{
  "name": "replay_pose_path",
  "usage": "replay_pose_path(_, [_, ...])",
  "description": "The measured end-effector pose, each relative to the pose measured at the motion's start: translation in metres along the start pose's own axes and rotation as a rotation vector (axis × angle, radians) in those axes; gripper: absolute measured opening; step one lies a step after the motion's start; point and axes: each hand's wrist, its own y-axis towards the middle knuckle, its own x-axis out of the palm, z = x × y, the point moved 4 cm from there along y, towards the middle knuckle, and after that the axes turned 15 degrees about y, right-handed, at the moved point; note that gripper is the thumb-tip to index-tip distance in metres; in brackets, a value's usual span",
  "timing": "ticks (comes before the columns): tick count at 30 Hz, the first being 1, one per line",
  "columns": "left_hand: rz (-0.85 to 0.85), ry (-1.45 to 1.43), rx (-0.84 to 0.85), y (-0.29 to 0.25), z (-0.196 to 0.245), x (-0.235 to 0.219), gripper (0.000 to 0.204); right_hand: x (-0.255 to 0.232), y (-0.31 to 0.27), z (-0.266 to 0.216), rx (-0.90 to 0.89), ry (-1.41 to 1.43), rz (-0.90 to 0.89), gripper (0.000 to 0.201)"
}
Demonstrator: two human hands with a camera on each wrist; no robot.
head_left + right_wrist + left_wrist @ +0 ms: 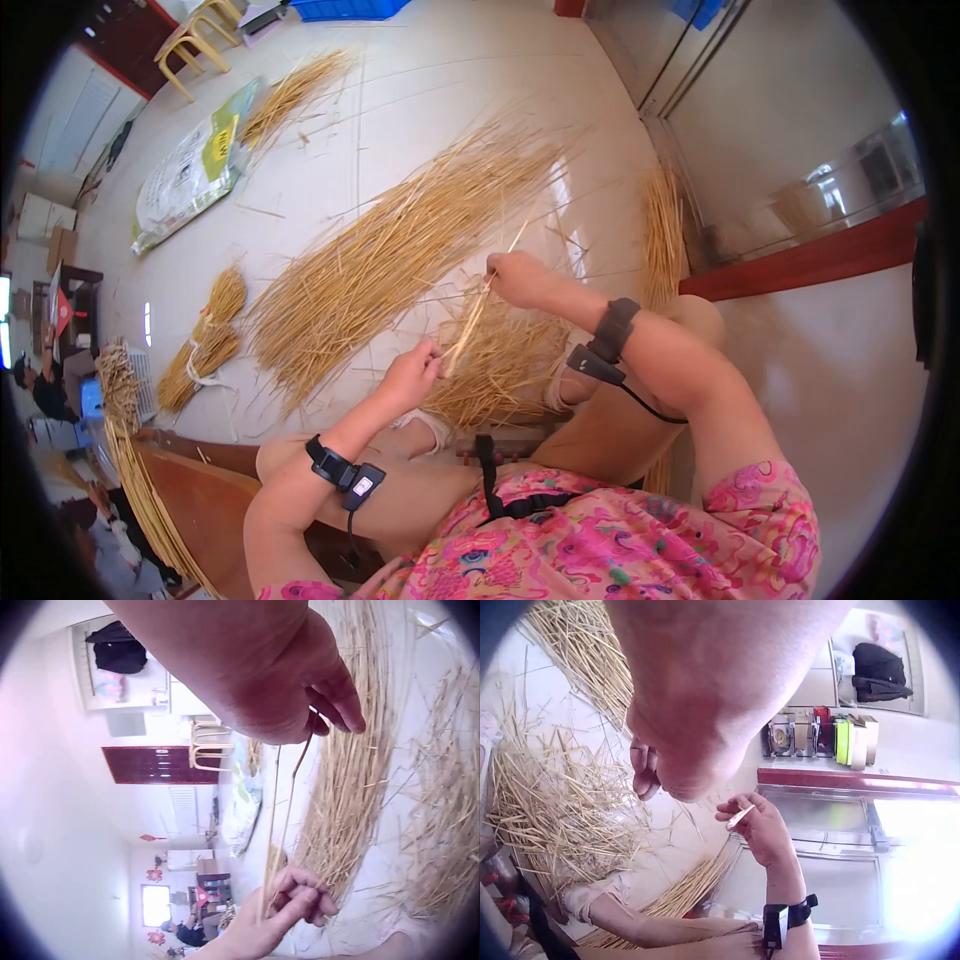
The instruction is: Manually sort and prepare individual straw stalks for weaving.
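Note:
A few pale straw stalks [468,328] stretch slantwise between my two hands, over a pile of loose straw [500,375]. My left hand [408,378] pinches their lower end with curled fingers. Higher up, my right hand [520,279] grips the stalks between thumb and fingers, and a tip sticks out beyond it. Two thin stalks [274,825] run from one hand to the other in the right wrist view. In the left wrist view the stalk ends [740,817] show at my right hand, while my left fingers are mostly hidden behind the wrist.
A long spread of straw [400,240] covers the floor ahead. Left of it lie a tied straw bundle [205,340] and a plastic sack [190,180]. More straw [662,235] lies by the glass doors [790,130] at right. Other people [50,385] sit far left.

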Motion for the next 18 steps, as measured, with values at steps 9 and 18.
replay_pose_path(9, [0.074, -0.022, -0.074, 0.007, 0.004, -0.03, 0.01, -0.062, -0.011, -0.064, -0.238, 0.148, 0.421, 0.012])
replay_pose_path(18, [0.485, -0.229, -0.331, 0.027, -0.022, -0.109, 0.015, -0.108, -0.004, -0.037, -0.013, -0.283, 0.593, 0.013])
